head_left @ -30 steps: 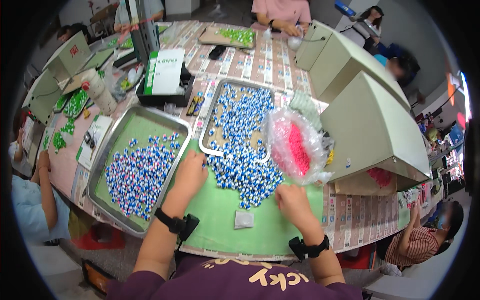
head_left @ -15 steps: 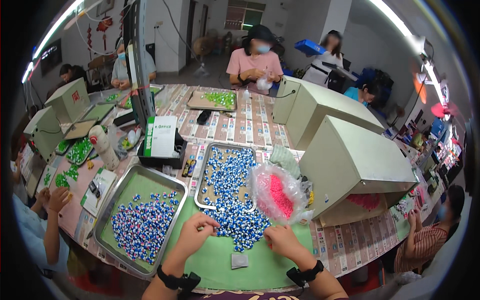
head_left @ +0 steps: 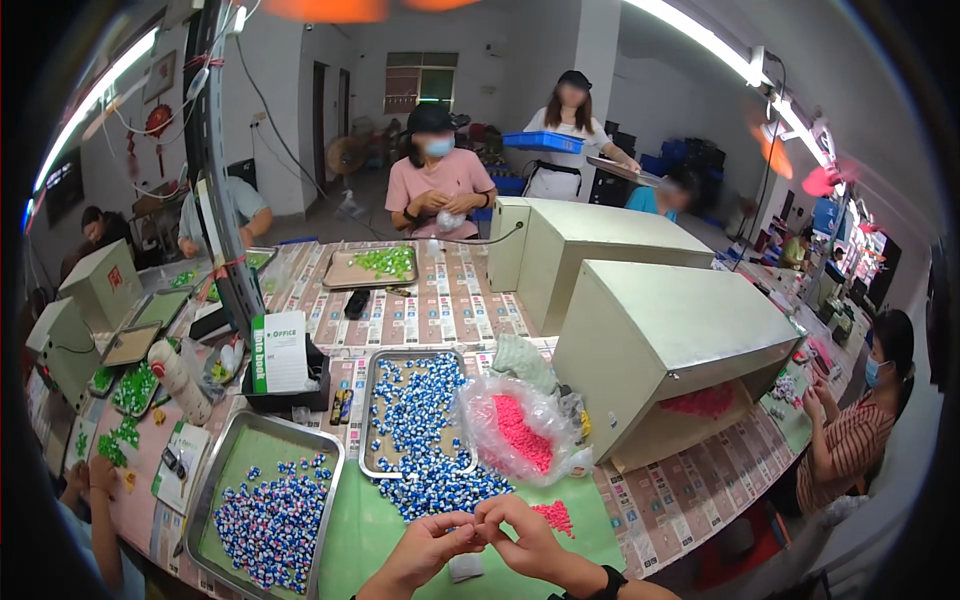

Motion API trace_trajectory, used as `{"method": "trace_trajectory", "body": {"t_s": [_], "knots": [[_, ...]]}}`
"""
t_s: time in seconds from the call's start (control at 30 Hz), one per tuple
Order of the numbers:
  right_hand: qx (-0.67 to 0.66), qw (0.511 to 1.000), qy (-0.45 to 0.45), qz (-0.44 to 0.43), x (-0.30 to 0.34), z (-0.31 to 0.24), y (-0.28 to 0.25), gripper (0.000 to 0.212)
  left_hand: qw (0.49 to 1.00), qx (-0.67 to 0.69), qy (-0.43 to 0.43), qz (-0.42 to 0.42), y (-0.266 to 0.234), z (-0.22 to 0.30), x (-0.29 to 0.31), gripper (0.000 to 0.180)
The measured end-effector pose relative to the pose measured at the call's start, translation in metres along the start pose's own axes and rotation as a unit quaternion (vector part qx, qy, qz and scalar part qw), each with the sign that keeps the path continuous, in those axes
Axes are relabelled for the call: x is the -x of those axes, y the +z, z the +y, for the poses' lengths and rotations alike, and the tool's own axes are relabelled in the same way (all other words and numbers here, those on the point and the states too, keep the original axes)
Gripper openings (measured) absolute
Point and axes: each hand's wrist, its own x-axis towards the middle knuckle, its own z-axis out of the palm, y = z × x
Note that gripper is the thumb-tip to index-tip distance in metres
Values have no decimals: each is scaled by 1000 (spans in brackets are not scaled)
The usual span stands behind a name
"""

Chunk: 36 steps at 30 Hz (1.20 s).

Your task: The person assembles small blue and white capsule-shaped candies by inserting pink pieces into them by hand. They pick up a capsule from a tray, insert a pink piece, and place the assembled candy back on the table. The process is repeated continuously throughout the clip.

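My left hand [head_left: 432, 548] and my right hand [head_left: 525, 540] meet at the fingertips over the green mat [head_left: 358, 535]. The fingers of both are pinched together; whatever sits between them is too small or hidden to make out. Just beyond them lies a heap of small blue-and-white pieces [head_left: 440, 494], spilling from a metal tray [head_left: 366, 432] full of the same pieces. A little pile of pink pieces [head_left: 553, 517] rests beside my right hand. Partly under my hands is a small grey square block [head_left: 465, 569].
A clear plastic bag of pink pieces [head_left: 522, 432] stands right of the tray. At left, a larger tray [head_left: 255, 440] holds blue, white and pink pieces. A metal box [head_left: 670, 345] with an open front stands at right. Co-workers sit around the table; a standing person carries a blue tray [head_left: 542, 141].
My hands have come together from either side of the heap. The pink pile by my right hand now shows. My view has tilted up and shifted right; the standing person has moved closer.
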Motion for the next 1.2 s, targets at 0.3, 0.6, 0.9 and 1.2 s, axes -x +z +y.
{"method": "trace_trajectory", "body": {"t_s": [0.3,0.6,0.9,1.2], "knots": [[135,975,-159,-74,-5,-4,-9,11,976,-198,78,53,2,14,8,18],[77,989,-112,-51,-4,2,1,13,986,-116,95,78,-2,5,4,15],[24,987,-77,-136,-18,-1,-7,10,986,-142,83,31,-12,13,4,15],[87,965,-111,-221,-18,-8,-14,12,967,-250,-35,20,6,29,14,15]]}}
